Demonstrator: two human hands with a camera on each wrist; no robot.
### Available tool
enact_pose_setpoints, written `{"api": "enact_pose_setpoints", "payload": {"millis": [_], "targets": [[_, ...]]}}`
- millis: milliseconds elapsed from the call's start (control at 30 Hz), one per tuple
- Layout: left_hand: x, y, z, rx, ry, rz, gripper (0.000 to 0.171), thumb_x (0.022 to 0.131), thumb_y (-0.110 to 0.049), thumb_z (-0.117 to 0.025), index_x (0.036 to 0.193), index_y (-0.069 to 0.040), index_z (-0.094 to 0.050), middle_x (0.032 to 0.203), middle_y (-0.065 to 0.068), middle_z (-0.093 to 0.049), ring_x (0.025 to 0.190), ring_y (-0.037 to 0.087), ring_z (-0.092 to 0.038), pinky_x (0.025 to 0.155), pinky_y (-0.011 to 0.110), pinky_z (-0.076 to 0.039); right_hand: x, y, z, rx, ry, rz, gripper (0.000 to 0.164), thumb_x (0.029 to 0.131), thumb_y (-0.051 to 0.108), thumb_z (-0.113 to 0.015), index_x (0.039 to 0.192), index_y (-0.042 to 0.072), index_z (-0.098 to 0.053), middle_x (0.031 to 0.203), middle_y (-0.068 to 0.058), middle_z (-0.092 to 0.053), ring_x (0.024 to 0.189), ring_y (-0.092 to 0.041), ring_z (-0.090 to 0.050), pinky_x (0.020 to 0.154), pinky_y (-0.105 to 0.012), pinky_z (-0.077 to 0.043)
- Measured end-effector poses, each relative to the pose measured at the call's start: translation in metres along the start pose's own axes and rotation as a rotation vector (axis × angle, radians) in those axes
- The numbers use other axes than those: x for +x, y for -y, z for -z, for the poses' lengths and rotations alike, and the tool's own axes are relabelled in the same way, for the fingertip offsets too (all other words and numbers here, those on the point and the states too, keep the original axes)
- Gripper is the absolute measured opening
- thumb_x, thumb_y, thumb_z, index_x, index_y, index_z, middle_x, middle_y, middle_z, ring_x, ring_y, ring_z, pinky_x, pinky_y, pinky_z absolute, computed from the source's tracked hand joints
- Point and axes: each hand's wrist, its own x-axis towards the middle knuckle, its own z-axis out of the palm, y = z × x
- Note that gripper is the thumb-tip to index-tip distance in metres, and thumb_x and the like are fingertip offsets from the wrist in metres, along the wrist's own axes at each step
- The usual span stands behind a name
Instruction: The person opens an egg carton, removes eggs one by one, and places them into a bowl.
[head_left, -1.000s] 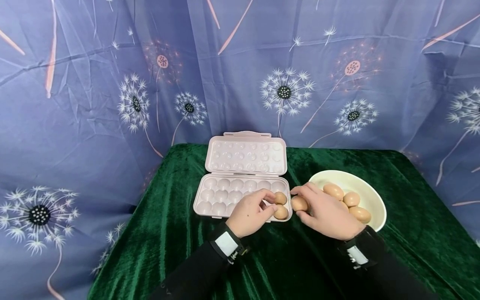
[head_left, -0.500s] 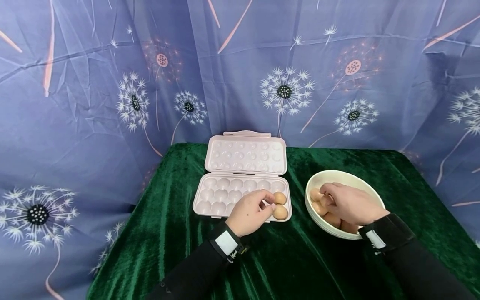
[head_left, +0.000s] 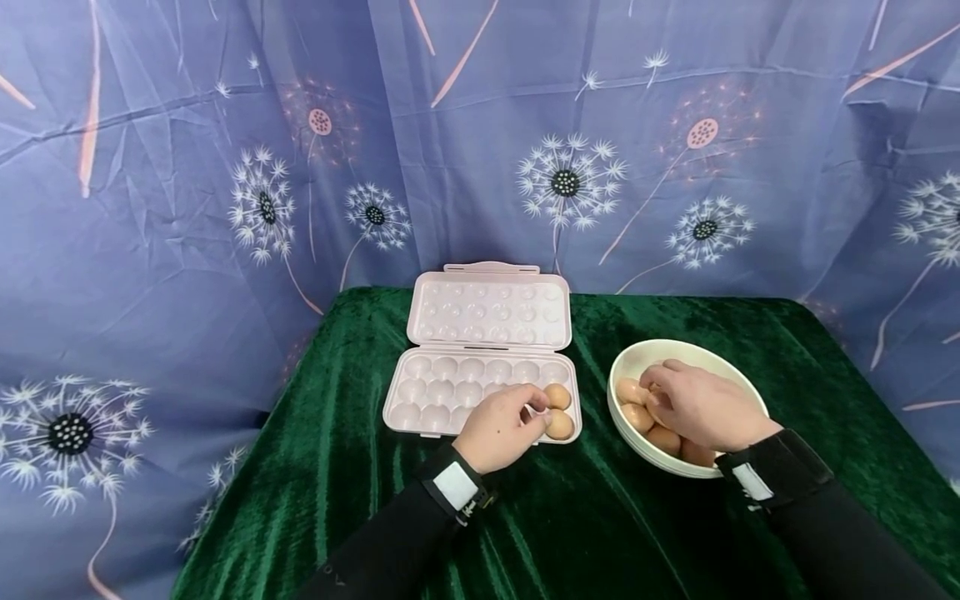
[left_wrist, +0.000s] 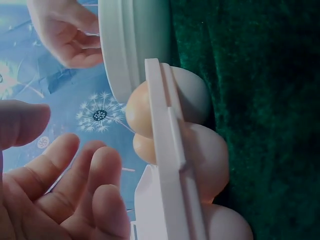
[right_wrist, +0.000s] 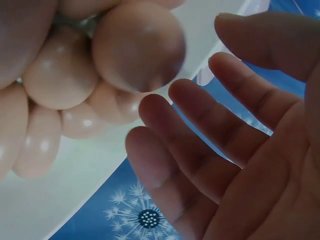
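A pale pink egg carton [head_left: 438, 392] lies open, with two brown eggs [head_left: 557, 411] in its right-end column. My left hand [head_left: 501, 427] hovers beside them, thumb and fingers spread apart. In the left wrist view, a gap separates its fingertips [left_wrist: 107, 162] from the eggs. My right hand [head_left: 701, 406] is inside the cream bowl [head_left: 637, 354], above several brown eggs [head_left: 637, 418]. Its thumb and fingers stand apart in the right wrist view, with one egg [right_wrist: 139, 46] close to the fingertips but not gripped. The hand hides part of the pile from above.
The carton's lid [head_left: 489, 310] leans back behind its base, and the bowl stands to the right of it. Dark green velvet cloth [head_left: 570, 533] covers the table. A blue dandelion-print curtain [head_left: 480, 167] hangs close behind and at the sides.
My right hand has moved right with an egg from beside the carton to the bowl, where its fingers are now off the egg. The left hand has stayed by the two carton eggs.
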Motion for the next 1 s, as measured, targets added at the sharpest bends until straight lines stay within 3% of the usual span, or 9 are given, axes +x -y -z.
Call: {"api": "enact_pose_setpoints", "payload": {"millis": [167, 333, 567, 700, 800, 1000], "targets": [[0.003, 0.002, -0.005, 0.052, 0.013, -0.021, 0.019, 0.095, -0.019, -0.067, 0.112, -0.013, -0.071, 0.104, -0.003, -0.068, 0.087, 0.011, -0.063, 0.073, 0.022, -0.049, 0.001, 0.009, 0.001, -0.025, -0.056, 0.013, 0.032, 0.090, 0.014, -0.069, 0.121, 0.016, -0.063, 0.109, -0.003, -0.063, 0.082, -0.013, -0.056, 0.069, -0.035, -0.047], [0.006, 0.004, -0.011, 0.133, 0.009, -0.074, 0.018, 0.093, -0.016, -0.070, 0.110, -0.013, -0.073, 0.104, 0.001, -0.067, 0.088, 0.011, -0.059, 0.077, 0.021, -0.047, 0.003, 0.020, 0.000, -0.014, -0.077, 0.017, 0.050, 0.090, 0.021, -0.072, 0.137, 0.017, -0.056, 0.125, -0.008, -0.061, 0.083, -0.013, -0.058, 0.065, -0.034, -0.048], [0.010, 0.000, -0.019, 0.223, -0.001, -0.058, 0.020, 0.093, -0.022, -0.070, 0.112, -0.019, -0.073, 0.096, -0.004, -0.063, 0.086, 0.007, -0.053, 0.065, 0.021, -0.044, 0.005, 0.033, -0.004, -0.006, -0.119, 0.055, 0.048, 0.092, 0.023, -0.071, 0.138, 0.021, -0.057, 0.131, -0.007, -0.060, 0.110, -0.028, -0.059, 0.066, -0.040, -0.051], [0.011, -0.001, -0.023, 0.271, 0.014, -0.031, 0.023, 0.091, -0.022, -0.071, 0.114, -0.021, -0.072, 0.099, -0.007, -0.062, 0.093, 0.009, -0.055, 0.063, 0.023, -0.046, 0.004, 0.035, -0.006, 0.020, -0.097, 0.066, 0.047, 0.094, 0.022, -0.070, 0.139, 0.021, -0.056, 0.131, -0.005, -0.059, 0.099, -0.022, -0.060, 0.059, -0.031, -0.047], [0.012, -0.002, -0.025, 0.314, 0.026, -0.018, 0.024, 0.092, -0.023, -0.071, 0.116, -0.023, -0.071, 0.102, -0.007, -0.062, 0.095, 0.010, -0.056, 0.064, 0.026, -0.047, 0.003, 0.036, -0.007, 0.050, -0.092, 0.080, 0.047, 0.094, 0.021, -0.070, 0.139, 0.020, -0.055, 0.131, -0.005, -0.059, 0.093, -0.017, -0.060, 0.062, -0.029, -0.048], [0.013, -0.002, -0.025, 0.356, 0.037, -0.017, 0.028, 0.093, -0.025, -0.070, 0.121, -0.025, -0.070, 0.108, -0.006, -0.064, 0.100, 0.012, -0.058, 0.065, 0.029, -0.050, 0.001, 0.038, -0.011, 0.069, -0.104, 0.097, 0.047, 0.094, 0.022, -0.070, 0.139, 0.020, -0.055, 0.131, -0.003, -0.059, 0.102, -0.017, -0.062, 0.074, -0.036, -0.054]]}}
